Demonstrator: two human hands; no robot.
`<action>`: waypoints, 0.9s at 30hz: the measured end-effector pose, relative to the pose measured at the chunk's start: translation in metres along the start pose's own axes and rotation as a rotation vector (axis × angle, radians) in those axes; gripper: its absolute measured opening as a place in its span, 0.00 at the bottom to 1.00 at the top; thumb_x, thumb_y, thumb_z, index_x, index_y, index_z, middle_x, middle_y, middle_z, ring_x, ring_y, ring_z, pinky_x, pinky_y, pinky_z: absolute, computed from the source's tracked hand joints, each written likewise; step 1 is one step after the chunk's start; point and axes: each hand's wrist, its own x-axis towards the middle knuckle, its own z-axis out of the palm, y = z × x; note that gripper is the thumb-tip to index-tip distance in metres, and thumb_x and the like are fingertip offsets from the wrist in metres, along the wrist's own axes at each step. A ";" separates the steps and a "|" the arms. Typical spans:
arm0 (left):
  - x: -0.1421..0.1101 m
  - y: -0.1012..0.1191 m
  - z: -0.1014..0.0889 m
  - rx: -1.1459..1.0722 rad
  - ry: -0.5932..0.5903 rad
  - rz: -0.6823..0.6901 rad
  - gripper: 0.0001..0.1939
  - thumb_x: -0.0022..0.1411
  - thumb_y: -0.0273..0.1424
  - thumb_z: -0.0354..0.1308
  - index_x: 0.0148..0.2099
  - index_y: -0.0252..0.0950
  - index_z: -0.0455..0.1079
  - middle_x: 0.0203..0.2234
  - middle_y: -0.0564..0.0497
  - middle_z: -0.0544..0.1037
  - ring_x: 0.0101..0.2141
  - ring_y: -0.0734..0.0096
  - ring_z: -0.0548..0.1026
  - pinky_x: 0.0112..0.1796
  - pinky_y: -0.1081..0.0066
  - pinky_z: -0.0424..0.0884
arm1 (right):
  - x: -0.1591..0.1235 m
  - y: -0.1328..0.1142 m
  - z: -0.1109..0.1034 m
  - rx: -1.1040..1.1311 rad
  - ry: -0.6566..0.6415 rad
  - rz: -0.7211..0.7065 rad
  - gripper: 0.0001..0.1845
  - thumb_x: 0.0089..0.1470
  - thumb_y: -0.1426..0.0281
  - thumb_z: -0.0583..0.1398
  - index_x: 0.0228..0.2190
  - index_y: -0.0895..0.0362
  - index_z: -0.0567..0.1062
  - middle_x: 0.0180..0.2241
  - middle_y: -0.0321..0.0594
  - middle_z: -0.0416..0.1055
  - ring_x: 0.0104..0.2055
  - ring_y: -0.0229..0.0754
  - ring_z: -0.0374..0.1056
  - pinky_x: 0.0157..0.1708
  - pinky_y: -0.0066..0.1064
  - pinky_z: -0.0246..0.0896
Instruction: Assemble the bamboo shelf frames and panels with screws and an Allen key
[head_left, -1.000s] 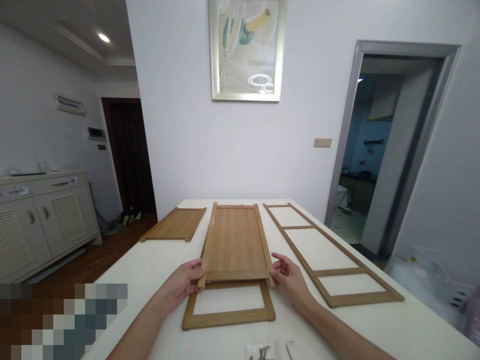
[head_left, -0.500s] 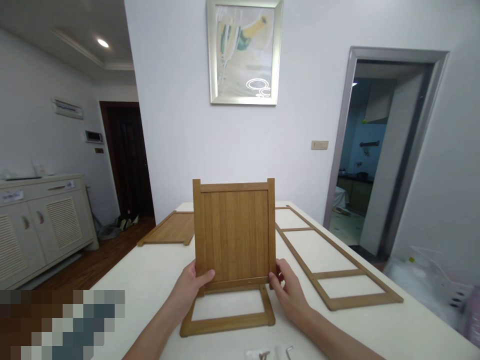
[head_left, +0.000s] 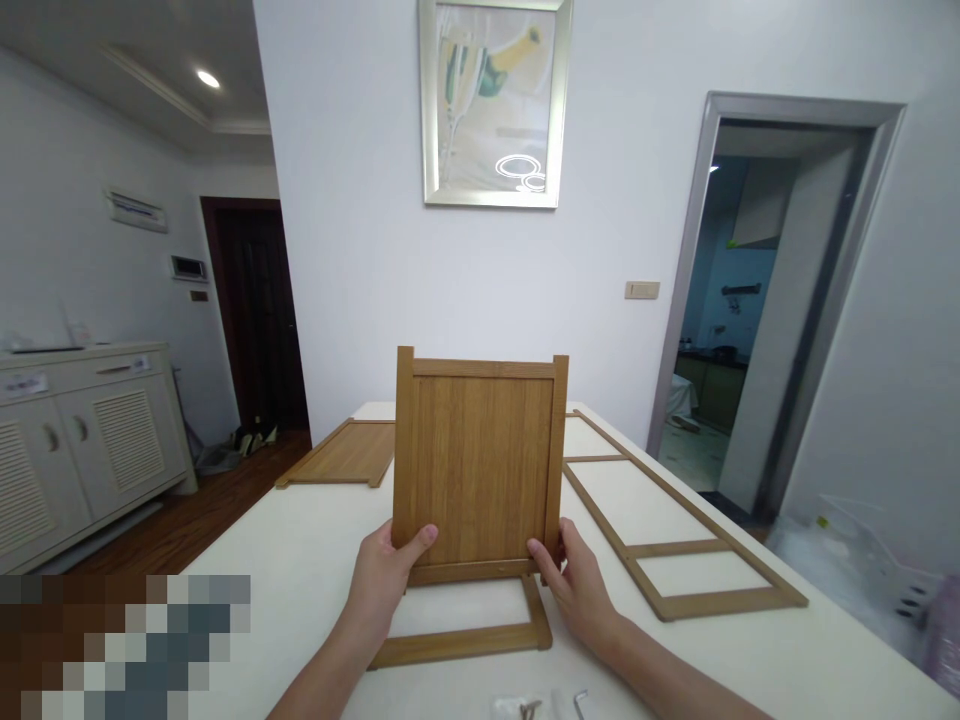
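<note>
A slatted wooden panel [head_left: 480, 455] stands upright in front of me, held by its two lower corners. My left hand [head_left: 390, 570] grips the lower left side, thumb on the near face. My right hand [head_left: 574, 580] grips the lower right side, fingers wrapped round the edge. Under the panel a wooden ladder-shaped frame [head_left: 465, 640] lies flat on the white table [head_left: 285, 560]; most of the frame is hidden behind the panel.
A second ladder frame [head_left: 660, 530] lies flat to the right. Another slatted panel [head_left: 341, 455] lies at the far left of the table. A bag of hardware [head_left: 525, 708] and a hex key [head_left: 579, 703] sit at the near edge. Clear plastic wrapping [head_left: 862, 560] lies right of the table.
The panel lay flat on the frame a second ago; both hands have tilted it up until it stands upright, and it has shifted slightly right.
</note>
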 end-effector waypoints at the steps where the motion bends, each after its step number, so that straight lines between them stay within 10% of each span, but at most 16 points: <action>1: 0.000 0.000 0.000 0.002 0.005 0.000 0.27 0.49 0.41 0.68 0.49 0.33 0.70 0.42 0.43 0.81 0.43 0.57 0.78 0.46 0.61 0.73 | 0.000 0.000 0.000 -0.008 0.003 -0.010 0.14 0.55 0.55 0.57 0.27 0.51 0.62 0.22 0.32 0.59 0.24 0.39 0.56 0.25 0.31 0.52; 14: -0.002 -0.001 0.005 0.012 -0.077 -0.044 0.23 0.50 0.41 0.67 0.47 0.35 0.70 0.44 0.43 0.79 0.45 0.60 0.77 0.47 0.65 0.72 | 0.004 -0.015 -0.006 0.196 -0.021 0.116 0.17 0.55 0.51 0.55 0.32 0.51 0.65 0.30 0.37 0.68 0.34 0.44 0.66 0.33 0.33 0.64; 18: 0.002 -0.006 0.004 0.100 -0.132 -0.060 0.25 0.51 0.48 0.63 0.44 0.35 0.70 0.41 0.43 0.80 0.40 0.60 0.78 0.39 0.68 0.73 | 0.015 -0.019 -0.014 0.238 -0.034 0.249 0.21 0.52 0.48 0.56 0.34 0.53 0.68 0.25 0.35 0.68 0.24 0.40 0.65 0.18 0.28 0.59; 22: 0.014 -0.007 -0.010 0.334 -0.039 -0.034 0.27 0.55 0.55 0.52 0.40 0.35 0.68 0.31 0.45 0.79 0.28 0.65 0.76 0.24 0.72 0.66 | 0.040 -0.006 -0.045 0.175 0.019 0.378 0.28 0.50 0.50 0.59 0.48 0.53 0.65 0.16 0.27 0.62 0.11 0.34 0.52 0.09 0.24 0.44; 27: 0.029 -0.003 -0.041 0.969 0.088 0.089 0.21 0.59 0.50 0.47 0.37 0.38 0.67 0.30 0.46 0.77 0.32 0.59 0.75 0.34 0.66 0.65 | 0.067 0.026 -0.106 0.069 0.136 0.494 0.27 0.48 0.58 0.61 0.48 0.54 0.68 0.18 0.32 0.66 0.15 0.36 0.57 0.11 0.25 0.48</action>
